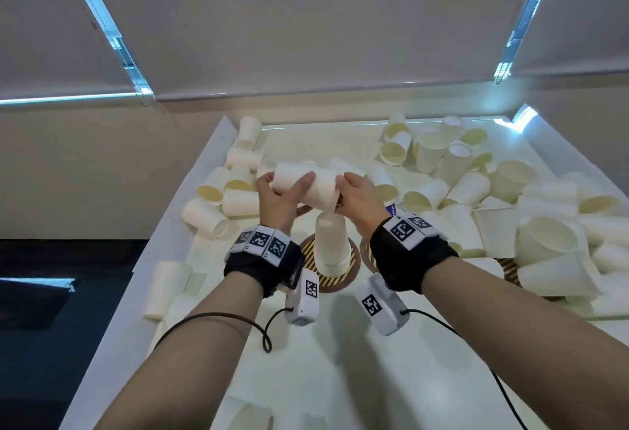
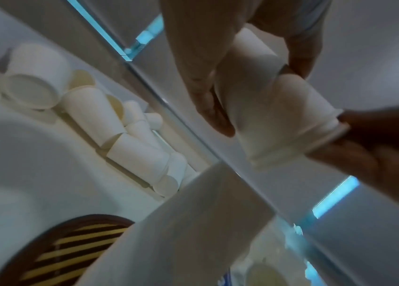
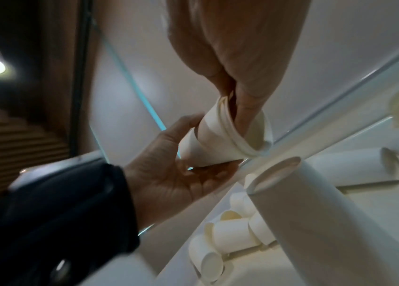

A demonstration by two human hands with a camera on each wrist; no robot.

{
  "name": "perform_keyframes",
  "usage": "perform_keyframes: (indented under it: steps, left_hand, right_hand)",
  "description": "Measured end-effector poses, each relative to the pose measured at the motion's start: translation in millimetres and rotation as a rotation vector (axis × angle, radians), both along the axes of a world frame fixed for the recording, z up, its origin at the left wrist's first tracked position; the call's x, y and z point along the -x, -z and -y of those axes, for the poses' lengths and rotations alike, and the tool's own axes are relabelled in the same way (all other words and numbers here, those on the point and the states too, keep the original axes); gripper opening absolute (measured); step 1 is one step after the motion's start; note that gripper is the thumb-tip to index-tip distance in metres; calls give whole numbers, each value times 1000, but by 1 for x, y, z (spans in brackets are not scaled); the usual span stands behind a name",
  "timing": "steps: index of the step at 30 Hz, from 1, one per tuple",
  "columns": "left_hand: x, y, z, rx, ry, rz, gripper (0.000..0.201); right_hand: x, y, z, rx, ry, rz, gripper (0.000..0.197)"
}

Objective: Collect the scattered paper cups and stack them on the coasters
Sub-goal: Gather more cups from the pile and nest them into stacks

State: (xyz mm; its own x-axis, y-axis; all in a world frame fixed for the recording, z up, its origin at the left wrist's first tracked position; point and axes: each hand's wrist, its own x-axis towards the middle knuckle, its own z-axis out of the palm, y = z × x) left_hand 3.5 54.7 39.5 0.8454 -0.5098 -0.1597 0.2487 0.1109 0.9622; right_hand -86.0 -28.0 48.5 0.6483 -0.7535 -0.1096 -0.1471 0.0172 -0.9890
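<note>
Two nested white paper cups (image 1: pixel 306 184) lie sideways in the air between both hands, above a stack of upside-down cups (image 1: pixel 332 245) on a round striped coaster (image 1: pixel 337 285). My left hand (image 1: pixel 286 187) grips the cups' closed end, thumb on the near side. My right hand (image 1: pixel 345 191) pinches the outer cup's rim; in the right wrist view its fingers (image 3: pixel 240 108) reach inside the cup mouth (image 3: pixel 254 139). The left wrist view shows the held cups (image 2: pixel 279 116), the stack (image 2: pixel 193 232) and the coaster (image 2: pixel 66 251).
Loose white cups (image 1: pixel 476 191) lie heaped on the white table (image 1: pixel 374 378) at the right and along its left edge (image 1: pixel 221 198). A second coaster (image 1: pixel 366 252) peeks out beside my right wrist, a third (image 1: pixel 509 268) lies under cups further right. Window blinds behind.
</note>
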Motion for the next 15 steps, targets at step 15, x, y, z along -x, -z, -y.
perform_keyframes:
  steps: [15]
  left_hand:
    - [43, 42, -7, -586, 479, 877, 52]
  right_hand:
    - [68, 47, 44, 335, 233, -672, 35]
